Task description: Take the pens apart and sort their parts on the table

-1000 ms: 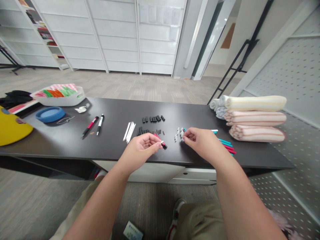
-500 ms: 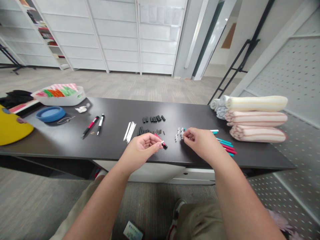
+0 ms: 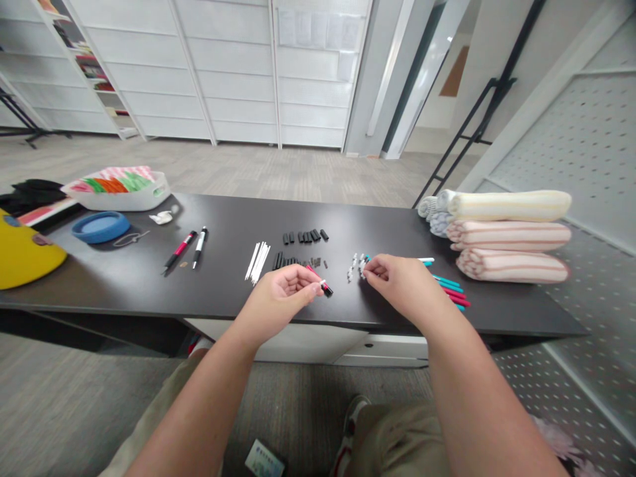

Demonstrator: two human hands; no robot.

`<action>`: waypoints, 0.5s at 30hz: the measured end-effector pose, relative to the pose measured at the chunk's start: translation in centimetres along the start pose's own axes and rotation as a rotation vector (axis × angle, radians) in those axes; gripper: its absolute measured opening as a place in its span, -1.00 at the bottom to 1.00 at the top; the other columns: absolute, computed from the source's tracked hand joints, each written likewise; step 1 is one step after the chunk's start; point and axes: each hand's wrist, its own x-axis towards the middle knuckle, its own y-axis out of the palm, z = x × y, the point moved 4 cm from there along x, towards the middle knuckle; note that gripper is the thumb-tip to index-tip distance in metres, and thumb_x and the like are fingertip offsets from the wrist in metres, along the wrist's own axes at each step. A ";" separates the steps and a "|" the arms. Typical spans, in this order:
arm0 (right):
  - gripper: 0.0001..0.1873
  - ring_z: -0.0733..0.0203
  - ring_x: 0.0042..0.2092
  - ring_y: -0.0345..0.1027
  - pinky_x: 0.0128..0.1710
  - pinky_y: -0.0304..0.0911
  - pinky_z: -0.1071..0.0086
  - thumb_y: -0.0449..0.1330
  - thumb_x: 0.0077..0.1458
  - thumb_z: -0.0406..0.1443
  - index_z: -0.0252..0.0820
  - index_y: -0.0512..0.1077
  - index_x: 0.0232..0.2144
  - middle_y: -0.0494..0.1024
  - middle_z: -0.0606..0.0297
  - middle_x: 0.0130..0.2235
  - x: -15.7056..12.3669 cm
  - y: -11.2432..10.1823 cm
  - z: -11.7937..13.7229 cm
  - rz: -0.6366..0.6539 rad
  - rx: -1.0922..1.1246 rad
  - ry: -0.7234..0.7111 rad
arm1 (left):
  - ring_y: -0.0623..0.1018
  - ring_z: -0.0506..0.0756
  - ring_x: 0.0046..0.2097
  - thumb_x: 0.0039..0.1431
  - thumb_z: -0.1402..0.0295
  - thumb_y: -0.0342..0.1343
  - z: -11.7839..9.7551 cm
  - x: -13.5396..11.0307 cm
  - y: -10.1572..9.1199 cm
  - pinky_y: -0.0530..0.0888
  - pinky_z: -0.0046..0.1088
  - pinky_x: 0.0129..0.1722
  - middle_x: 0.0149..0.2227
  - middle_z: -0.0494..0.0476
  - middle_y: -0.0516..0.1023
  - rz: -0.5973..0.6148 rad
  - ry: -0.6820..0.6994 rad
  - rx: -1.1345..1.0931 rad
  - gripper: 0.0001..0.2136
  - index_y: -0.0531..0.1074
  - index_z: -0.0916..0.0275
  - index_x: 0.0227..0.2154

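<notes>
My left hand (image 3: pixel 285 283) is closed around a partly built pink pen (image 3: pixel 320 281), its white and black end pointing right. My right hand (image 3: pixel 397 278) pinches at the cluster of small white pen tips (image 3: pixel 354 265) on the dark table (image 3: pixel 149 291); what its fingertips hold is too small to make out. Between and behind the hands lie white refills (image 3: pixel 258 260), short black caps (image 3: pixel 305 236) and a row of black parts (image 3: pixel 291 260). Teal and pink pen barrels (image 3: pixel 451 290) lie just right of my right hand.
Two finished pens (image 3: pixel 189 247) lie left of centre. A blue lid (image 3: pixel 99 226), a white basket (image 3: pixel 122 189) of coloured items and a yellow object (image 3: pixel 22 255) are at the left. Rolled and folded towels (image 3: pixel 507 232) are stacked at the right end.
Almost nothing has changed; my right hand has shifted very slightly at the white tips, and my left hand keeps the pink pen in place.
</notes>
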 end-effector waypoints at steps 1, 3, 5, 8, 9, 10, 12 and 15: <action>-0.92 0.16 -0.27 0.59 -0.28 0.31 0.39 0.28 0.23 -0.32 -0.11 0.61 -0.30 0.72 0.31 -0.31 0.0 -0.1 0.0 0.002 0.001 0.003 | 0.56 0.03 -0.28 0.22 0.23 0.27 0.0 0.0 0.0 0.48 -0.47 -0.26 -0.26 0.15 0.68 0.000 0.002 0.000 -0.81 0.54 0.26 -0.25; -0.92 0.16 -0.28 0.59 -0.29 0.31 0.39 0.28 0.23 -0.31 -0.12 0.61 -0.30 0.72 0.30 -0.31 -0.1 -0.3 0.0 0.001 -0.001 0.012 | 0.56 0.03 -0.28 0.22 0.23 0.27 0.1 0.1 -0.1 0.48 -0.46 -0.26 -0.26 0.15 0.68 0.000 0.006 0.002 -0.81 0.54 0.27 -0.25; -0.92 0.15 -0.30 0.58 -0.30 0.31 0.38 0.29 0.22 -0.30 -0.13 0.60 -0.30 0.72 0.29 -0.32 -0.2 -0.7 0.1 -0.023 -0.009 0.018 | 0.56 0.03 -0.28 0.22 0.22 0.28 0.1 0.1 -0.1 0.48 -0.47 -0.26 -0.26 0.15 0.68 0.001 0.008 0.002 -0.80 0.54 0.27 -0.25; -0.92 0.16 -0.33 0.57 -0.30 0.31 0.36 0.29 0.21 -0.29 -0.14 0.61 -0.28 0.71 0.28 -0.33 -0.7 -1.4 0.7 -0.089 0.016 -0.023 | 0.57 0.03 -0.28 0.23 0.21 0.28 0.2 0.1 0.0 0.48 -0.47 -0.26 -0.26 0.15 0.68 0.004 0.009 0.003 -0.80 0.54 0.26 -0.24; -0.91 0.18 -0.34 0.56 -0.30 0.31 0.36 0.29 0.21 -0.28 -0.13 0.61 -0.27 0.71 0.29 -0.32 -0.9 -1.6 1.1 -0.108 0.048 -0.059 | 0.57 0.03 -0.27 0.23 0.21 0.27 0.1 0.1 0.0 0.49 -0.46 -0.26 -0.25 0.15 0.68 0.004 0.008 0.005 -0.80 0.54 0.26 -0.24; -0.90 0.19 -0.35 0.54 -0.29 0.31 0.36 0.29 0.23 -0.27 -0.12 0.62 -0.25 0.71 0.30 -0.31 -1.1 -1.7 1.7 -0.117 0.091 -0.107 | 0.57 0.04 -0.27 0.24 0.21 0.27 0.1 0.1 0.0 0.49 -0.46 -0.25 -0.25 0.15 0.68 0.004 0.008 0.010 -0.80 0.54 0.26 -0.24; -0.86 0.23 -0.37 0.51 -0.29 0.32 0.38 0.29 0.25 -0.24 -0.10 0.63 -0.18 0.71 0.32 -0.29 -1.7 -1.7 3.2 -0.106 0.190 -0.216 | 0.58 0.04 -0.26 0.25 0.22 0.26 0.1 0.1 -0.1 0.49 -0.45 -0.24 -0.25 0.15 0.68 0.009 0.012 0.020 -0.80 0.54 0.26 -0.23; -0.80 0.27 -0.37 0.48 -0.29 0.32 0.41 0.32 0.27 -0.23 -0.08 0.63 -0.07 0.70 0.34 -0.28 -2.3 -1.1 5.3 -0.062 0.315 -0.349 | 0.59 0.05 -0.24 0.27 0.22 0.25 0.2 0.1 -0.2 0.49 -0.45 -0.23 -0.25 0.14 0.67 0.030 0.027 0.036 -0.80 0.55 0.26 -0.21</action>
